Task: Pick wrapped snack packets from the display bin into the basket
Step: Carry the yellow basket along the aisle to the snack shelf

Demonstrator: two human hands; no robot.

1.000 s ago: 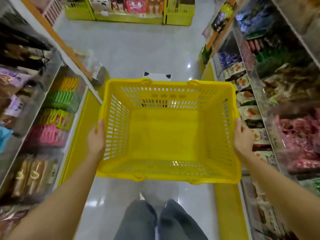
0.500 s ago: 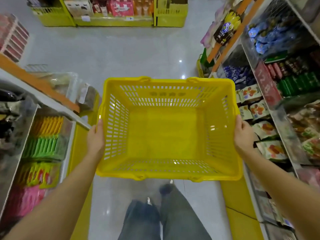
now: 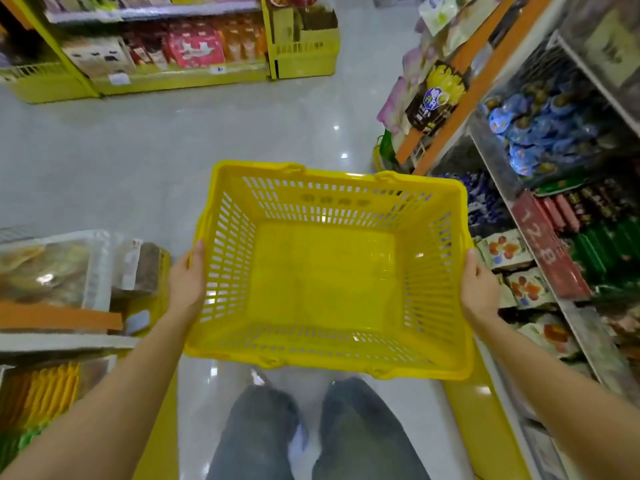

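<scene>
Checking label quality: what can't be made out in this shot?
Head view:
Fingers of left hand and right hand: hidden behind the basket walls.
Print on the packets: blurred.
Left shelf: cut off by the frame edge.

You stand in a shop aisle on a glossy pale grey floor (image 3: 138,161) that mirrors small bright lights (image 3: 336,128). Yellow-based shelving (image 3: 173,81) crosses the far end. Stocked racks with orange rails flank you, a right rack (image 3: 485,74) and a left rack (image 3: 59,320).

Glossy grey floor (image 3: 138,161), yellow shelf unit (image 3: 173,79) at far end w/ red bags (image 3: 195,46), red number sign (image 3: 547,247) on rt
</scene>
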